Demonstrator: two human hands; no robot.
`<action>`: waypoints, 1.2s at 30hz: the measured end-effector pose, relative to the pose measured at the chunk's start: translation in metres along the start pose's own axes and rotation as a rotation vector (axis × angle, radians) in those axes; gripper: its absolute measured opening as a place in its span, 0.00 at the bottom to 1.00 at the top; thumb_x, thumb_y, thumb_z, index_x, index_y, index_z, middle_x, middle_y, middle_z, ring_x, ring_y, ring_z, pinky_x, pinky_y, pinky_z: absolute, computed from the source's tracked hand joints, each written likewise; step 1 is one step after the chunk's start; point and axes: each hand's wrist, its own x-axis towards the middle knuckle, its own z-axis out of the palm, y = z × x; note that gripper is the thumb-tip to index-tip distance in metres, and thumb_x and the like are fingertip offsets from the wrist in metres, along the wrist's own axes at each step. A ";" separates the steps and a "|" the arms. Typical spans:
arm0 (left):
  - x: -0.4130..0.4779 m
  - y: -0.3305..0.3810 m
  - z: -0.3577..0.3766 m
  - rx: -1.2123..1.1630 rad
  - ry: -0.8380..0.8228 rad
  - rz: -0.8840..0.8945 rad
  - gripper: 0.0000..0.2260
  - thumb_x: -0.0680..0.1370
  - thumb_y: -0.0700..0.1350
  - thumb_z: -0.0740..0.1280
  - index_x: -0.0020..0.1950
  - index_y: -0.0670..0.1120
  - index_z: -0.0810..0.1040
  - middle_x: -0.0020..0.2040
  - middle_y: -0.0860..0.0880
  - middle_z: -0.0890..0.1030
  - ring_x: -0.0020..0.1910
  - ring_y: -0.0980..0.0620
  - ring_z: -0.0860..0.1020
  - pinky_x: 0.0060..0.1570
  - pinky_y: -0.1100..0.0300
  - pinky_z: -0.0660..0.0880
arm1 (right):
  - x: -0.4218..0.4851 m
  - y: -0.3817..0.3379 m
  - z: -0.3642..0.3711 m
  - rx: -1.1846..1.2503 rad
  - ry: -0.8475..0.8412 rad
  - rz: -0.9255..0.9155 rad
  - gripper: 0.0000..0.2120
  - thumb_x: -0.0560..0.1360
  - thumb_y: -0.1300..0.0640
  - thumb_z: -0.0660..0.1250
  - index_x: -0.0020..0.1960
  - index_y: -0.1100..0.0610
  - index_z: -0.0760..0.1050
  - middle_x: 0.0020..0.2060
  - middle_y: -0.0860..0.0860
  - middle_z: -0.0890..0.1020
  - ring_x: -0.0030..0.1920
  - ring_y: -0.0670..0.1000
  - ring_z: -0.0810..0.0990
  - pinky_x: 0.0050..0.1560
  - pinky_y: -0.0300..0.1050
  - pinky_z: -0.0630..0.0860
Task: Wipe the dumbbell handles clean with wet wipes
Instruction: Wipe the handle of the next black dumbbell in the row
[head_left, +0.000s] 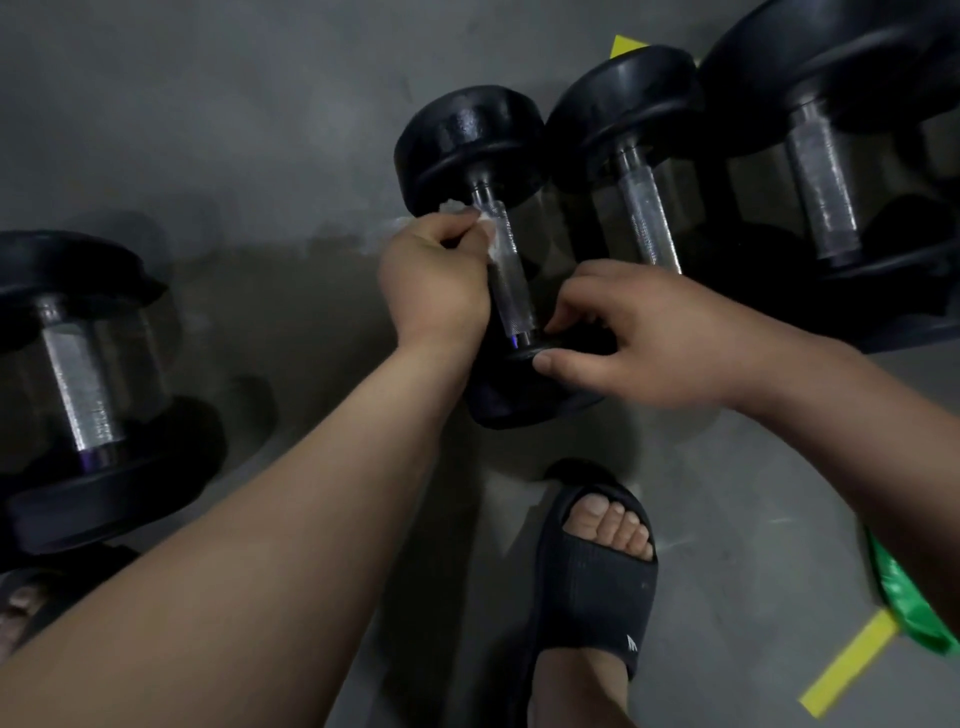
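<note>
A black dumbbell (470, 150) lies on the grey floor (218, 104) near the middle of the view, its knurled metal handle (506, 270) running from the far weight head down to the near one. The left hand (434, 283) is curled around the upper part of that handle, fingers closed on a white wet wipe (488, 228) that is pressed against the metal; a bit of the wipe pokes out above the knuckles. The right hand (639, 332) grips the near weight head (519, 395), thumb on its rim and fingers bent over the inner face just beside the handle's lower end, so it is clamped on the head rather than the bar.

To the right, touching or nearly touching the first, a second dumbbell (628, 104) lies parallel, and a larger third dumbbell (831, 67) sits beyond it toward the floor's upper right corner. A fourth dumbbell (78, 364) rests well apart at the left edge.

A foot in a black slide sandal (597, 582) stands on the floor just below the held dumbbell. Yellow tape (852, 660) marks the floor at lower right (another yellow patch shows behind the second dumbbell), and a green plastic bag (904, 597) lies beside the tape, partly hidden by the right forearm.
</note>
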 end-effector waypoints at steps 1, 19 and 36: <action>-0.007 -0.001 -0.001 0.084 -0.020 0.090 0.06 0.76 0.46 0.73 0.51 0.50 0.87 0.45 0.54 0.85 0.47 0.60 0.82 0.54 0.68 0.76 | 0.000 0.001 0.000 0.005 -0.003 -0.010 0.24 0.70 0.32 0.61 0.49 0.51 0.78 0.45 0.45 0.77 0.45 0.47 0.78 0.49 0.49 0.78; 0.000 0.007 -0.007 0.482 -0.129 0.435 0.13 0.81 0.38 0.63 0.62 0.41 0.82 0.53 0.52 0.75 0.45 0.72 0.72 0.47 0.81 0.62 | -0.002 0.008 0.001 -0.003 0.001 -0.051 0.25 0.72 0.31 0.59 0.51 0.50 0.77 0.47 0.45 0.78 0.48 0.48 0.79 0.50 0.52 0.78; 0.004 0.003 -0.010 0.571 -0.107 0.490 0.14 0.79 0.39 0.62 0.62 0.41 0.81 0.58 0.43 0.76 0.51 0.49 0.76 0.48 0.69 0.63 | -0.002 0.009 0.003 -0.031 0.003 -0.045 0.23 0.72 0.31 0.59 0.50 0.49 0.76 0.48 0.45 0.77 0.49 0.48 0.78 0.50 0.51 0.77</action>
